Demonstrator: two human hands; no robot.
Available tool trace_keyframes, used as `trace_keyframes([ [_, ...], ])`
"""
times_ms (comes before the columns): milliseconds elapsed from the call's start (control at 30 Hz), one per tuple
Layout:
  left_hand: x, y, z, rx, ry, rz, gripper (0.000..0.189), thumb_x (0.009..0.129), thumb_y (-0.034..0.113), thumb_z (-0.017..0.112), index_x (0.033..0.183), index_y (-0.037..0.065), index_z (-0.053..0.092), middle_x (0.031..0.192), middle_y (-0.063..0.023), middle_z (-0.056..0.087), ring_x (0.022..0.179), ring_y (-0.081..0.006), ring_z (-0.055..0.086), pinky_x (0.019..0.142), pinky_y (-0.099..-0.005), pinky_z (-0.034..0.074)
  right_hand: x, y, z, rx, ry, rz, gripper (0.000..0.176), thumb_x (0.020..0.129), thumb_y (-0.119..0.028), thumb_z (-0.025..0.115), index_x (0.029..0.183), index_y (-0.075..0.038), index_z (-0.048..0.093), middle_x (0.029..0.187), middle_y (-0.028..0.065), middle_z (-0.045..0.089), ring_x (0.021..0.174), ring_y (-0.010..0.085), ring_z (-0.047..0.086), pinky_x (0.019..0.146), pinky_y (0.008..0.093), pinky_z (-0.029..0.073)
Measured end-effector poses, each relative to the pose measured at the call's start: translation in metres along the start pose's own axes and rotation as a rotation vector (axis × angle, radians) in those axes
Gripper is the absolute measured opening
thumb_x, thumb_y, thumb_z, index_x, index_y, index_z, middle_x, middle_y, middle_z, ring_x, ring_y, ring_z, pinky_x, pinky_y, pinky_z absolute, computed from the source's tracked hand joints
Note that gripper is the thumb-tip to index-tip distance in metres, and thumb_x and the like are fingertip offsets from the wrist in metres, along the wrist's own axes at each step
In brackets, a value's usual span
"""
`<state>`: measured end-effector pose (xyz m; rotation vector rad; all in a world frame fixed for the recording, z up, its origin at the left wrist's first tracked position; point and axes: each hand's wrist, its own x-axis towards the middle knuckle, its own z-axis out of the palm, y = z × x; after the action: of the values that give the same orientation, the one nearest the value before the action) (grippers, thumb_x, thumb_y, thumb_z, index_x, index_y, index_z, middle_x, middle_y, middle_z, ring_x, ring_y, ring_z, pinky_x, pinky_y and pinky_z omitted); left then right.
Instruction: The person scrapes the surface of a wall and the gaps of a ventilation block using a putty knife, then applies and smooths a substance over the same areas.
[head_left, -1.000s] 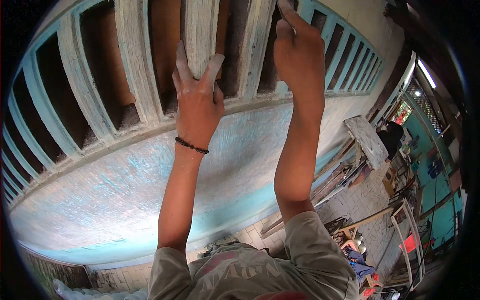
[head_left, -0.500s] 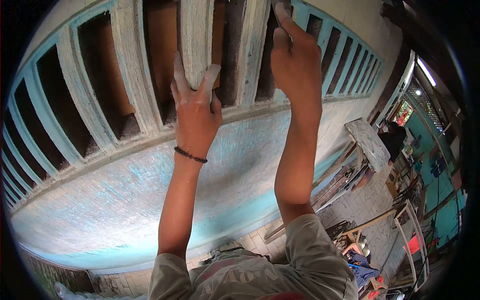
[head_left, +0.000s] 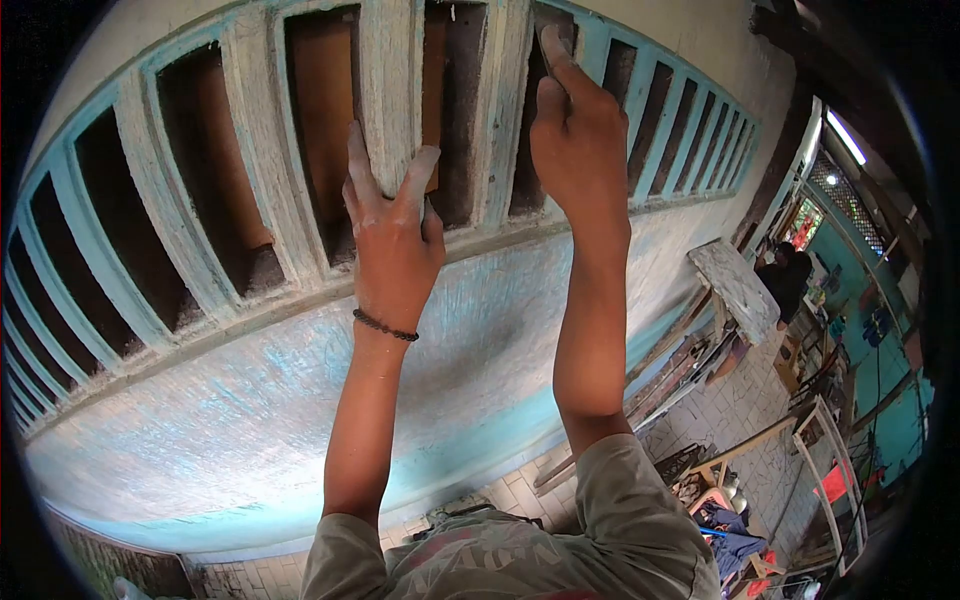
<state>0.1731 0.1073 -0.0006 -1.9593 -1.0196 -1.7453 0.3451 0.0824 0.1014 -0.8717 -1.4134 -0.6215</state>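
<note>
Since the earlier frames, both hands and the row of slats have shifted lower in view, and the upper ends of the dark openings near the right hand (head_left: 583, 150) now show. The left hand (head_left: 395, 235) has stayed on the same weathered slat (head_left: 390, 85), at the centre of the row. Hidden: whatever lies beneath the left palm, and the right hand's curled fingers. A thin dark edge beside the right index finger is hard to make out; whether those fingers clamp anything cannot be told. At far right, a person in dark clothing (head_left: 790, 285) is partly concealed behind a tilted board (head_left: 735, 285). Left hand: back to the viewer, two fingers spread apart astride the slat, thumb drawn in at right; a grip cannot be confirmed. Right hand: raised, index finger extended upward, thumb bent beside it, just left of a blue slat (head_left: 592, 50).
</note>
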Motion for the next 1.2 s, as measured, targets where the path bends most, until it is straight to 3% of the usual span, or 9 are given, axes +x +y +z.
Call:
trace_keyframes([
  [567, 0.0, -0.004, 0.005, 0.022, 0.029, 0.008, 0.077, 0.078, -0.01, 0.073, 0.145, 0.026, 0.06, 0.171, -0.0302, 0.024, 0.144, -0.0563, 0.044, 0.114, -0.0582, 0.046, -0.007, 0.004, -0.003, -0.024, -0.025, -0.064, 0.041, 0.104, -0.004, 0.056, 0.142, -0.001, 0.068, 0.065, 0.0216, 0.063, 0.055, 0.0331, 0.062, 0.062, 0.0415, 0.052],
  [633, -0.001, -0.003, 0.004, 0.009, 0.013, -0.006, 0.078, 0.077, -0.011, 0.072, 0.145, 0.026, 0.06, 0.171, -0.0298, 0.023, 0.144, -0.0565, 0.044, 0.114, -0.0586, 0.046, -0.001, -0.007, -0.008, 0.013, -0.098, 0.089, 0.042, 0.105, -0.008, 0.055, 0.146, -0.004, 0.066, 0.091, 0.0222, 0.064, 0.077, 0.0329, 0.065, 0.078, 0.0407, 0.052],
  [667, -0.001, -0.002, 0.003, 0.008, 0.01, -0.013, 0.079, 0.076, -0.011, 0.073, 0.145, 0.026, 0.06, 0.172, -0.0296, 0.023, 0.144, -0.0566, 0.044, 0.114, -0.0589, 0.046, 0.0, -0.016, -0.014, 0.035, -0.173, 0.215, 0.044, 0.106, -0.012, 0.054, 0.149, -0.007, 0.064, 0.117, 0.0227, 0.066, 0.1, 0.0327, 0.069, 0.094, 0.0403, 0.051],
  [733, 0.0, 0.0, 0.002, 0.007, 0.003, -0.026, 0.08, 0.075, -0.012, 0.073, 0.144, 0.026, 0.06, 0.172, -0.0293, 0.022, 0.144, -0.0568, 0.044, 0.114, -0.0595, 0.046, -0.001, -0.021, -0.019, 0.038, -0.245, 0.325, 0.046, 0.108, -0.015, 0.053, 0.152, -0.011, 0.062, 0.14, 0.0228, 0.07, 0.119, 0.0313, 0.074, 0.109, 0.0395, 0.051],
  [767, 0.0, 0.001, 0.001, 0.003, 0.0, -0.027, 0.08, 0.075, -0.012, 0.073, 0.144, 0.026, 0.06, 0.172, -0.0295, 0.022, 0.145, -0.057, 0.043, 0.115, -0.0597, 0.045, -0.004, -0.018, -0.019, 0.016, -0.244, 0.311, 0.046, 0.108, -0.015, 0.053, 0.152, -0.011, 0.062, 0.136, 0.0224, 0.072, 0.115, 0.0301, 0.075, 0.107, 0.039, 0.052],
  [933, -0.001, -0.001, 0.003, 0.022, 0.016, -0.013, 0.079, 0.075, -0.012, 0.073, 0.144, 0.024, 0.06, 0.171, -0.0312, 0.022, 0.145, -0.0575, 0.043, 0.117, -0.06, 0.044, -0.006, 0.002, -0.007, 0.001, -0.045, -0.06, 0.041, 0.104, -0.003, 0.055, 0.142, 0.0, 0.068, 0.064, 0.0214, 0.062, 0.052, 0.028, 0.058, 0.064, 0.0412, 0.052],
  [1100, -0.002, -0.004, 0.004, 0.017, 0.013, -0.011, 0.076, 0.078, -0.01, 0.072, 0.145, 0.023, 0.061, 0.17, -0.0331, 0.024, 0.145, -0.0577, 0.043, 0.117, -0.0603, 0.043, -0.008, -0.002, -0.007, 0.048, -0.071, 0.038, 0.041, 0.104, -0.003, 0.054, 0.142, 0.0, 0.067, 0.064, 0.0197, 0.062, 0.051, 0.0265, 0.057, 0.063, 0.0403, 0.051],
  [1133, -0.002, -0.003, 0.005, 0.025, 0.016, -0.012, 0.075, 0.079, -0.01, 0.072, 0.145, 0.023, 0.061, 0.17, -0.0332, 0.024, 0.145, -0.0577, 0.043, 0.116, -0.0603, 0.043, -0.01, 0.008, -0.002, 0.058, -0.025, -0.063, 0.041, 0.105, -0.005, 0.054, 0.143, 0.0, 0.067, 0.064, 0.0178, 0.062, 0.051, 0.0244, 0.056, 0.061, 0.039, 0.05],
  [1200, 0.0, -0.003, 0.005, -0.002, 0.018, -0.013, 0.074, 0.079, -0.009, 0.072, 0.145, 0.023, 0.061, 0.17, -0.0333, 0.024, 0.145, -0.0583, 0.043, 0.117, -0.0602, 0.043, -0.013, 0.007, 0.001, 0.039, -0.028, -0.029, 0.041, 0.105, -0.006, 0.054, 0.144, -0.001, 0.067, 0.064, 0.0169, 0.061, 0.051, 0.0219, 0.055, 0.06, 0.0382, 0.049],
])
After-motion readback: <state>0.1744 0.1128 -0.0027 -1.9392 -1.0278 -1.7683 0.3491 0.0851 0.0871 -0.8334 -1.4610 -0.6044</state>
